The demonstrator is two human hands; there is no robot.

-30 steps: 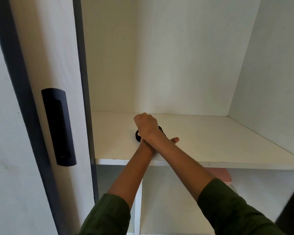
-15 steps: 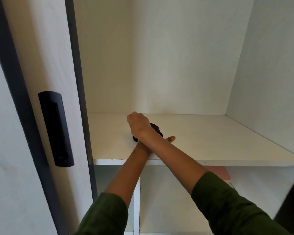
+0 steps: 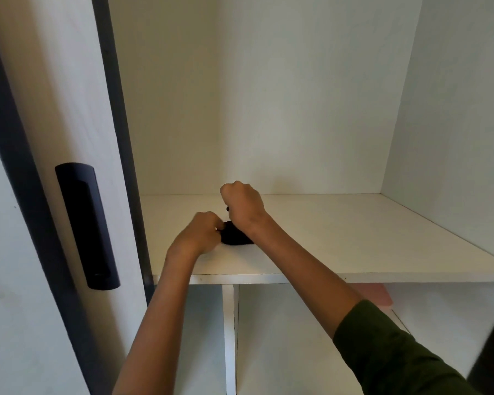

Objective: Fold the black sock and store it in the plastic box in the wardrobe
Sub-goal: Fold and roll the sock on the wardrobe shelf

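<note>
A small bunched black sock (image 3: pixel 236 237) lies on the white wardrobe shelf (image 3: pixel 354 240), left of its middle. My left hand (image 3: pixel 201 236) pinches the sock's left end with fingers closed. My right hand (image 3: pixel 241 203) is a closed fist over the sock's far side, with a bit of black fabric showing under its fingers. Most of the sock is hidden by both hands. No plastic box can be made out for certain.
The sliding wardrobe door (image 3: pixel 49 138) with a black recessed handle (image 3: pixel 86 226) stands at the left. Below the shelf a white divider (image 3: pixel 229 337) splits two compartments. A pink object (image 3: pixel 378 295) peeks from under the shelf at the right.
My arms were crossed over the sock; now they are uncrossed, with the left hand to the sock's left and the right hand behind it. The camera has moved a little.
</note>
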